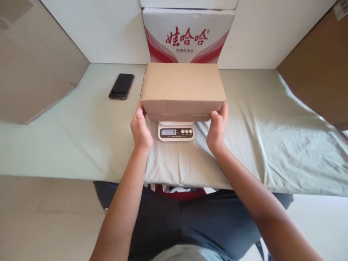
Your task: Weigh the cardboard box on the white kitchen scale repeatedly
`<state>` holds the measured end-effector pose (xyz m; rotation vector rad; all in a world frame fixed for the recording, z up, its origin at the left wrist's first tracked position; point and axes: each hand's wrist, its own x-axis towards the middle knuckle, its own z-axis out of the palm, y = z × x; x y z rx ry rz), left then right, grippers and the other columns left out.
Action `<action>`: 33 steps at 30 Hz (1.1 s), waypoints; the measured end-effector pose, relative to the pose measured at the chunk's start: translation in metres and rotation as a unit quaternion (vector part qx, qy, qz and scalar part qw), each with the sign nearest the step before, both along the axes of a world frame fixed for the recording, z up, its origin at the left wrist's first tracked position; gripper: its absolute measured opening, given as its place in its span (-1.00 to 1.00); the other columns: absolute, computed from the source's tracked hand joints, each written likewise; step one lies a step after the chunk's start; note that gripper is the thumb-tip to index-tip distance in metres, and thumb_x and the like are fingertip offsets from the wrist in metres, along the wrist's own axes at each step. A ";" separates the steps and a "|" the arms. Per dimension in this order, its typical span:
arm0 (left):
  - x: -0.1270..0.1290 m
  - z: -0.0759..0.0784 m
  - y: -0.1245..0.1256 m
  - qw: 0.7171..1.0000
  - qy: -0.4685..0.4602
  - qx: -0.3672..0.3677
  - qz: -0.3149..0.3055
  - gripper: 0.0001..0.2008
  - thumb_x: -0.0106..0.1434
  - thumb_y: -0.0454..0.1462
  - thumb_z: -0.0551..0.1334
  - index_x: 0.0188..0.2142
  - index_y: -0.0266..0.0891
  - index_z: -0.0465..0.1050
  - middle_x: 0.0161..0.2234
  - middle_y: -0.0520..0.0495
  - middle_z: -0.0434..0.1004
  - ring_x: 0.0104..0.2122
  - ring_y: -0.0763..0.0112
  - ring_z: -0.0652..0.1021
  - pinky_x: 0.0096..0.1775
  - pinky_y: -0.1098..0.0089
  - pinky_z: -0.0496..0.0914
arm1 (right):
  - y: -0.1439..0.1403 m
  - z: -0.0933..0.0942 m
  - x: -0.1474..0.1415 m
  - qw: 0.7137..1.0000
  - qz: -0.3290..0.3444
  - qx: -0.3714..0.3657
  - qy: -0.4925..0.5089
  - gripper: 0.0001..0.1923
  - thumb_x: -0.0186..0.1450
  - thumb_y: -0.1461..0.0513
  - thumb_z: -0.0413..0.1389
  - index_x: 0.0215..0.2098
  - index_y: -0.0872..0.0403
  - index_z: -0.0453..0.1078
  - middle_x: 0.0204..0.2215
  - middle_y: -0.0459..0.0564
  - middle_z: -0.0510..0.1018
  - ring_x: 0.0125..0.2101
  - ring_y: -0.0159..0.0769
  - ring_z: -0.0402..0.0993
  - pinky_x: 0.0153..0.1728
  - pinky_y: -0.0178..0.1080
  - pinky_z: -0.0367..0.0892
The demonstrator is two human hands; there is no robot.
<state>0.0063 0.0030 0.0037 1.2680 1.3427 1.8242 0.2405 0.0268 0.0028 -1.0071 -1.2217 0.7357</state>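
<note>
Brown cardboard forms the box [183,82], grasped at its near corners by the left hand [141,127] and right hand [217,129], over a scale [176,132] between the front and back edges of the tabletop [81,137]. A phone [121,86] lies nearer the back edge.

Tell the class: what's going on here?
A person holds a cardboard box over a small scale, left grip on one side and right grip on the other. Whether the box touches the scale is hard to tell. A phone lies on the cloth, left of the box.
</note>
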 end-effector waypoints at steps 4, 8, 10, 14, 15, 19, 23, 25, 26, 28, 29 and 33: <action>-0.007 -0.006 0.004 1.000 -0.014 0.008 0.013 -0.15 0.40 0.38 -0.06 0.31 -0.07 0.51 0.43 -0.19 0.41 0.49 0.02 0.32 0.49 0.05 0.21 | 0.008 -0.008 0.010 0.999 -0.012 0.002 0.042 -0.39 0.38 -0.10 0.01 0.39 -0.34 0.19 0.38 -0.04 0.39 0.50 0.08 0.22 0.41 0.34 0.27; -0.013 -0.013 0.009 1.000 -0.021 0.015 0.013 -0.15 0.41 0.38 -0.13 0.33 -0.01 0.48 0.46 -0.14 0.37 0.52 0.04 0.27 0.50 0.04 0.17 | 0.012 -0.011 0.012 0.999 -0.010 0.014 0.048 -0.37 0.39 -0.13 0.01 0.40 -0.35 0.18 0.43 -0.06 0.35 0.51 0.10 0.22 0.39 0.36 0.29; -0.014 -0.016 0.013 1.000 -0.020 0.012 0.020 -0.13 0.39 0.40 -0.16 0.34 0.00 0.46 0.47 -0.13 0.36 0.52 0.06 0.27 0.50 0.05 0.18 | 0.013 -0.011 0.012 0.998 -0.015 -0.006 0.057 -0.37 0.39 -0.13 -0.02 0.41 -0.31 0.18 0.42 -0.03 0.37 0.49 0.07 0.26 0.39 0.34 0.30; -0.013 -0.018 0.020 0.999 -0.019 0.005 0.040 -0.05 0.34 0.45 -0.21 0.36 0.01 0.42 0.49 -0.13 0.32 0.53 0.07 0.25 0.49 0.10 0.19 | 0.018 -0.011 0.011 0.991 -0.022 -0.047 0.121 -0.41 0.39 -0.10 -0.07 0.35 -0.23 0.22 0.40 0.01 0.42 0.43 0.00 0.36 0.39 0.30 0.31; -0.013 -0.017 0.021 0.999 -0.024 0.004 0.041 -0.03 0.34 0.45 -0.22 0.37 -0.01 0.42 0.49 -0.16 0.31 0.52 0.08 0.26 0.49 0.11 0.20 | 0.020 -0.012 0.012 0.989 -0.022 -0.051 0.136 -0.41 0.38 -0.12 -0.06 0.33 -0.21 0.23 0.40 0.02 0.42 0.42 0.00 0.37 0.39 0.29 0.30; -0.009 -0.014 0.021 0.998 -0.047 0.008 0.040 -0.02 0.37 0.43 -0.19 0.38 -0.16 0.41 0.49 -0.27 0.31 0.51 0.08 0.29 0.47 0.14 0.23 | 0.028 -0.013 0.017 0.980 -0.027 -0.079 0.178 -0.37 0.31 -0.21 -0.01 0.25 -0.16 0.29 0.37 0.04 0.45 0.37 -0.01 0.41 0.38 0.22 0.32; -0.010 -0.012 0.020 0.997 -0.057 0.007 0.045 0.03 0.36 0.43 -0.21 0.38 -0.22 0.39 0.49 -0.33 0.29 0.51 0.08 0.30 0.45 0.15 0.26 | 0.034 -0.007 0.020 0.963 -0.021 -0.118 0.240 -0.46 0.31 -0.20 0.02 0.11 -0.15 0.40 0.21 -0.02 0.57 0.29 -0.08 0.49 0.34 0.10 0.36; -0.011 -0.012 0.020 0.997 -0.058 0.006 0.049 0.05 0.35 0.44 -0.28 0.38 -0.20 0.40 0.49 -0.30 0.29 0.51 0.10 0.29 0.45 0.14 0.26 | 0.036 -0.004 0.021 0.953 -0.027 -0.132 0.270 -0.51 0.31 -0.17 0.03 0.06 -0.14 0.43 0.16 -0.05 0.60 0.26 -0.10 0.51 0.36 0.08 0.34; -0.012 -0.013 0.020 0.997 -0.059 0.006 0.050 0.05 0.35 0.44 -0.31 0.38 -0.18 0.40 0.49 -0.28 0.29 0.52 0.10 0.28 0.45 0.14 0.25 | 0.037 -0.003 0.021 0.950 -0.030 -0.136 0.278 -0.52 0.30 -0.16 0.03 0.04 -0.14 0.43 0.14 -0.06 0.61 0.25 -0.10 0.51 0.38 0.09 0.33; -0.012 -0.013 0.020 0.997 -0.060 0.008 0.049 0.05 0.35 0.44 -0.34 0.37 -0.14 0.42 0.49 -0.24 0.31 0.52 0.10 0.27 0.46 0.14 0.24 | 0.038 -0.003 0.021 0.950 -0.031 -0.136 0.280 -0.53 0.30 -0.15 0.03 0.03 -0.13 0.44 0.14 -0.06 0.61 0.26 -0.09 0.51 0.39 0.11 0.32; -0.012 -0.014 0.020 0.997 -0.059 0.009 0.047 0.05 0.34 0.44 -0.34 0.36 -0.12 0.44 0.48 -0.22 0.33 0.52 0.10 0.27 0.46 0.14 0.24 | 0.038 -0.003 0.021 0.952 -0.030 -0.133 0.275 -0.54 0.30 -0.15 0.02 0.02 -0.13 0.44 0.15 -0.05 0.61 0.27 -0.08 0.51 0.39 0.13 0.32; -0.009 -0.015 0.019 0.997 -0.060 0.015 0.037 -0.01 0.36 0.43 -0.24 0.31 -0.11 0.50 0.42 -0.22 0.42 0.48 0.08 0.34 0.44 0.17 0.28 | 0.037 -0.005 0.022 0.965 -0.010 -0.105 0.240 -0.49 0.28 -0.18 0.03 0.05 -0.12 0.43 0.20 -0.01 0.60 0.32 -0.01 0.48 0.43 0.19 0.29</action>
